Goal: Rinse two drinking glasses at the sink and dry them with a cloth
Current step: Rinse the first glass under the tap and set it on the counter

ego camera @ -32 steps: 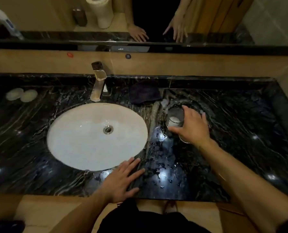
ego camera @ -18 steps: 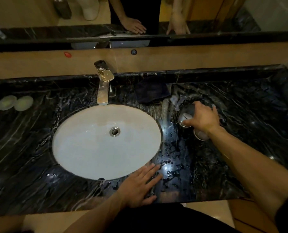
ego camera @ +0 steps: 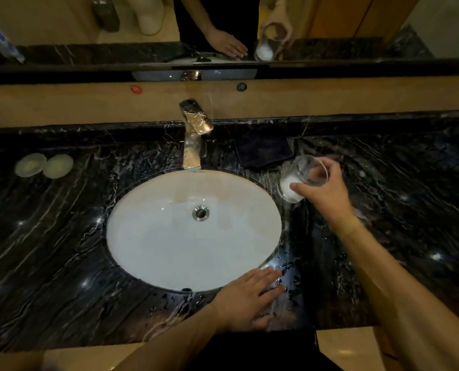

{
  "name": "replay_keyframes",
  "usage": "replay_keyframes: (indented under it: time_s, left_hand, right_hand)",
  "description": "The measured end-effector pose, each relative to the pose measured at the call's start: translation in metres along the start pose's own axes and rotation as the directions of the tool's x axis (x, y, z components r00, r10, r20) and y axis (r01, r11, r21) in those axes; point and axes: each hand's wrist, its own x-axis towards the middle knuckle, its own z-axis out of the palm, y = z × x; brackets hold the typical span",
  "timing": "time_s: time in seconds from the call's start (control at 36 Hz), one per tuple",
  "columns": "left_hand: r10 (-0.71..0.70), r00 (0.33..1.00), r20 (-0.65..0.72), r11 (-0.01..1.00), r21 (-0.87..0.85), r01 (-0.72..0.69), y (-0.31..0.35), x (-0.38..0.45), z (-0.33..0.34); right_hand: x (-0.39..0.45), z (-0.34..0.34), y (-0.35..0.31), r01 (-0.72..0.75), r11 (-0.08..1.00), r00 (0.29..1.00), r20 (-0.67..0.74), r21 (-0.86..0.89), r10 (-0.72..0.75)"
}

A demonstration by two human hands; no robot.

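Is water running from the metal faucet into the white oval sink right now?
No, no stream shows between the metal faucet and the white oval sink, while the right hand grips a clear drinking glass beside the basin.

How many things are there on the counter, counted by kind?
Glass, held by the right hand: 1
Dark cloth: 1
Pale round discs: 2
Tap: 1
Total: 5

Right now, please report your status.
Right hand grips glass, tilted beside basin. Left hand flat on counter. Tap dry, path clear.
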Motion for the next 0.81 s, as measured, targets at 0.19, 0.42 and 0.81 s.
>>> replay_keyframes:
  time_s: [0.19,0.42,0.81]
  left_hand:
    - [0.112,0.994,0.001,0.991,-0.074,-0.112,-0.015,-0.009,-0.002]
    - [0.139,0.988,-0.070,0.984,-0.103,-0.145,-0.033,-0.022,-0.011]
    - [-0.227,0.786,-0.576,0.955,0.027,0.296,-0.180,-0.029,-0.169]
  right_hand:
    - [-0.032,0.052,0.017,-0.157,0.932,0.982,0.155,0.327,0.111]
    - [-0.033,0.107,0.032,-0.247,0.958,0.925,0.331,0.146,0.188]
    - [0.005,0.173,0.014,-0.169,0.985,0.869,0.466,-0.035,0.166]
